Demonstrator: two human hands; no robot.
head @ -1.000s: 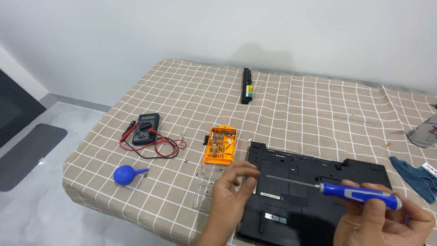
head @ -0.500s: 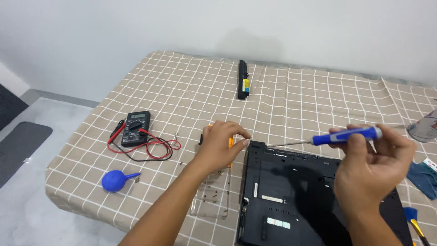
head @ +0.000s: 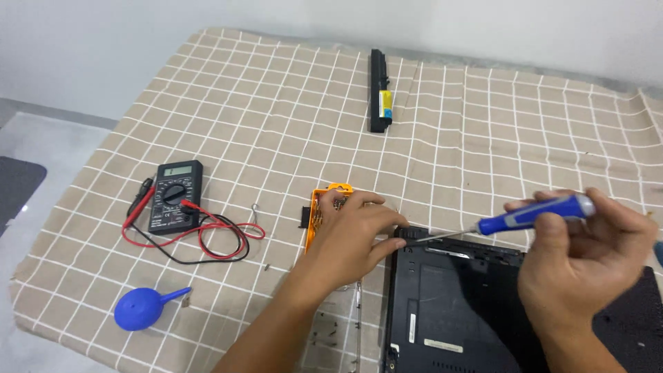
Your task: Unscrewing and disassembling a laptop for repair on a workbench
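My right hand (head: pixel 587 266) grips a blue-handled screwdriver (head: pixel 535 215), its thin shaft pointing left toward the upper left corner of a black laptop base (head: pixel 456 297) that lies upside down. My left hand (head: pixel 356 238) rests over an orange bit case (head: pixel 319 214), fingers curled, fingertips near the screwdriver tip and the laptop's corner. Whether the left fingers pinch anything small is hidden.
A black multimeter (head: pixel 176 195) with red and black leads (head: pixel 207 238) lies at the left. A blue dust blower (head: pixel 141 307) sits near the front left edge. A long black laptop battery (head: pixel 380 90) lies at the back. A checked beige cloth (head: pixel 276 124) covers the table.
My left hand moved from the laptop onto the orange bit case. My right hand lifted the screwdriver up and its tip now points at the laptop's upper left corner. The view came closer.
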